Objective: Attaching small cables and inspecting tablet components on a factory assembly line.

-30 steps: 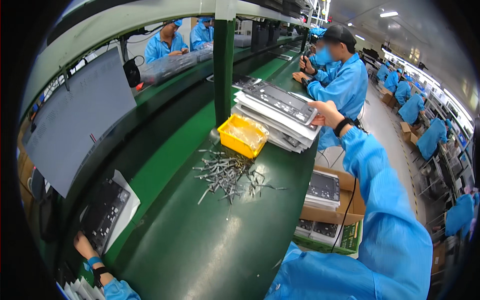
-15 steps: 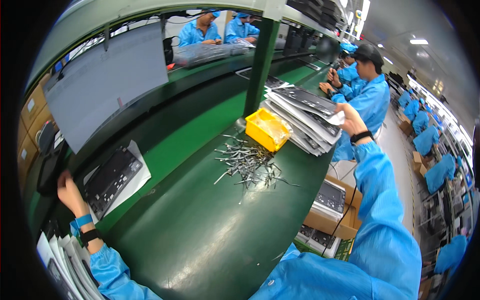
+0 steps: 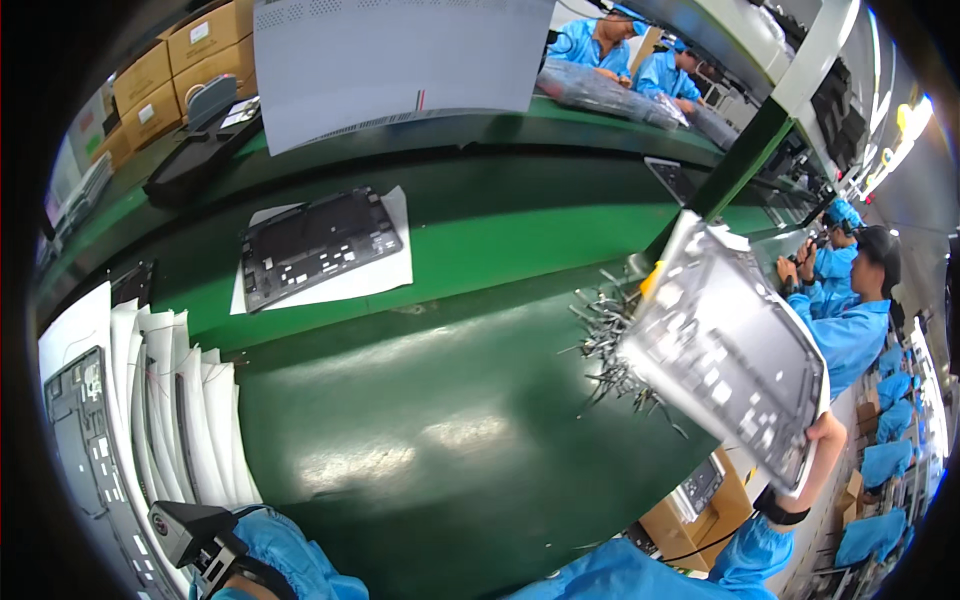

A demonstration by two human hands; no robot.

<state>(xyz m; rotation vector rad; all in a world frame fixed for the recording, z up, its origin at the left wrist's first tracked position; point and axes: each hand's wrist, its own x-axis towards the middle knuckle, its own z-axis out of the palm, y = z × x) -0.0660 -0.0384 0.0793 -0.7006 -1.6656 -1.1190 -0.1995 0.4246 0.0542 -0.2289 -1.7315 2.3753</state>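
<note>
Right hand (image 3: 822,440) has lifted a grey panel (image 3: 725,355) off the stack; now grips its lower edge, panel tilted above the screw pile (image 3: 605,345). Left hand hidden behind its blue sleeve (image 3: 285,555); state cannot tell.

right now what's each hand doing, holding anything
Left hand: hidden behind the blue sleeve and wrist device, cannot be told.
Right hand: closed on the edge of the lifted grey panel.

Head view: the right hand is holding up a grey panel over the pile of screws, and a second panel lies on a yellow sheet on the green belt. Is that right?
Not quite. In the head view the second panel lies on a white sheet, not a yellow one. The rest holds: the right hand holds the grey panel up over the pile of screws on the green belt.
</note>
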